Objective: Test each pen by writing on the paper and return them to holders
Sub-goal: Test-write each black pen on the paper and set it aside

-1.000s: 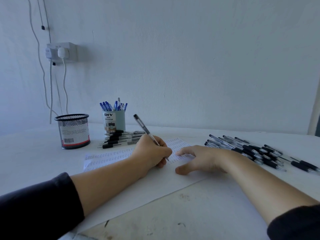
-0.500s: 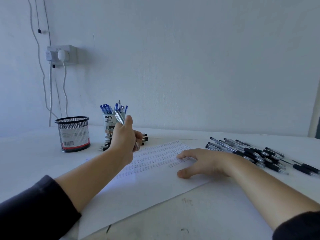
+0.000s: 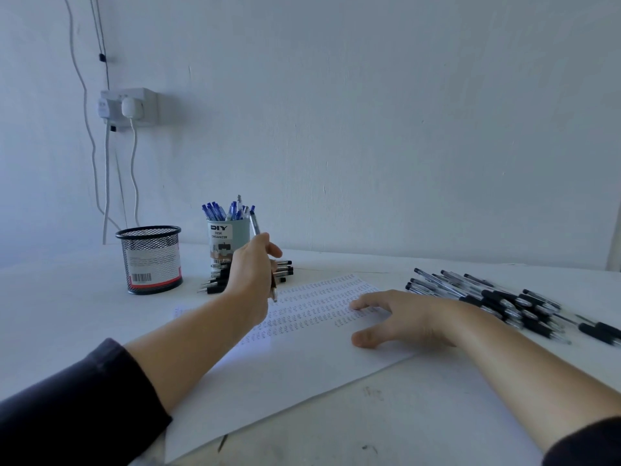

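Left hand (image 3: 253, 274) grips a black pen (image 3: 263, 260) near the far-left black pens (image 3: 282, 269); right hand (image 3: 403, 317), spread, presses the paper (image 3: 302, 381); lay it parallel.

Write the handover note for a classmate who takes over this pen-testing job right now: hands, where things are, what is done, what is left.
Left hand: holds one pen in its grip, lifted off the paper, near the light holder.
Right hand: flat on the paper, fingers straight, holding nothing.
Light holder: has blue pens in it. Mesh holder: no pens show in it.
Small pile of black pens lies at the light holder's foot; big pile lies right of the paper.
Done: many rows of test marks on the paper.
Left: put down the held pen, probably test the big pile, get loose pens into holders.
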